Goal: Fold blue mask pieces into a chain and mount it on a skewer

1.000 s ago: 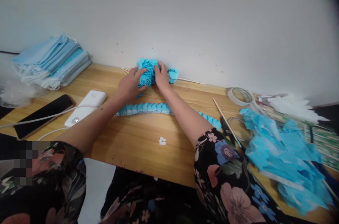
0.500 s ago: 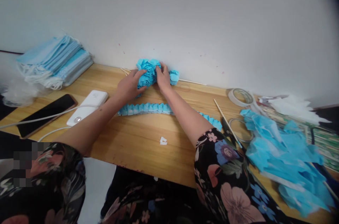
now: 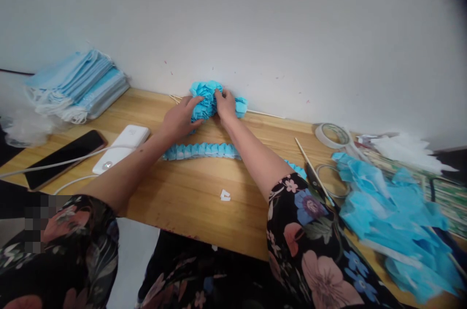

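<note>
A ruffled bunch of blue pleated material (image 3: 204,95) is at the back of the table, against the wall. My left hand (image 3: 182,117) grips its left side, fingers curled round it. On its right side my right hand (image 3: 225,103) pinches the folds with thumb and fingers. A smaller blue ruffled piece (image 3: 241,107) shows just right of that hand, and a thin stick (image 3: 264,114) lies beyond it. Nearer to me, a long pleated blue strip (image 3: 202,151) runs across the table, passing under my right forearm.
Stacked face masks (image 3: 87,85), a phone (image 3: 65,158) and a white power bank (image 3: 122,148) with a cable are on the left. Tape rolls (image 3: 330,135), scissors (image 3: 314,180), a stick (image 3: 310,163) and crumpled blue material (image 3: 394,207) lie right. White scraps (image 3: 225,195) sit near the front.
My right hand's fingers have bent in more tightly on the folds. The left hand keeps its hold, and the whole view has shifted very slightly.
</note>
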`<state>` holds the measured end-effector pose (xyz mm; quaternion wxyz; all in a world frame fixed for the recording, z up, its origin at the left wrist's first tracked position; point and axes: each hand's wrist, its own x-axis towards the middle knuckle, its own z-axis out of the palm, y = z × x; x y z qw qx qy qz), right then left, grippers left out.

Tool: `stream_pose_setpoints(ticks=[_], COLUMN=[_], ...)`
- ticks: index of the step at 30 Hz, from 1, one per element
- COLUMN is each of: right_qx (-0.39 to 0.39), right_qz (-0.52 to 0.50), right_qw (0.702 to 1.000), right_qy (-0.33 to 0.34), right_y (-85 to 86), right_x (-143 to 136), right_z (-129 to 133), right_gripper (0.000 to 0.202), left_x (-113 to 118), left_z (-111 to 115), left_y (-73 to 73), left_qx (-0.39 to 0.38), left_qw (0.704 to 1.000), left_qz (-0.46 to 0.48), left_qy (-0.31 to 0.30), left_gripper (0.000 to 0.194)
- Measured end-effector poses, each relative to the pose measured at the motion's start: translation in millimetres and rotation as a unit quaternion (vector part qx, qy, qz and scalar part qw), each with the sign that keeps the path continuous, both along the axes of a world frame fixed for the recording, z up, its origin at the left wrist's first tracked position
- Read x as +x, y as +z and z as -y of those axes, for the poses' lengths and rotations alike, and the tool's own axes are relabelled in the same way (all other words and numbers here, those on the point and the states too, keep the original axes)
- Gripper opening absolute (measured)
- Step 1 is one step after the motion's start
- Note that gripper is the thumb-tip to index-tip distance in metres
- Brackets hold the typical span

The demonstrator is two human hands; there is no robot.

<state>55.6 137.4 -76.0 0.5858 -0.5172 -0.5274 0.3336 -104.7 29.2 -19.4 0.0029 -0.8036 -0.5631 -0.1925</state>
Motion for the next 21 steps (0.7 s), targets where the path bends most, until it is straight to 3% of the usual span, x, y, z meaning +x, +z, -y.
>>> stream_pose_setpoints(ticks=[9, 21], right_qx=[-0.011, 0.043], right_qz=[-0.006, 0.010], right_qw=[1.000, 0.999], right_qy=[-0.004, 0.012], right_y=[3.7, -9.2], right_x=[0, 2], right_z=[3, 1], right_gripper=[0.027, 0.035], left_x=[-2, -3], left_z=[1, 0], left_y=[-2.7, -5.3], left_qx=[0.017, 0.021], left_qw=[1.000, 0.999], left_qz=[0.009, 0.033], left_qy=[-0.004, -0.022], left_gripper=[0.066, 0.063])
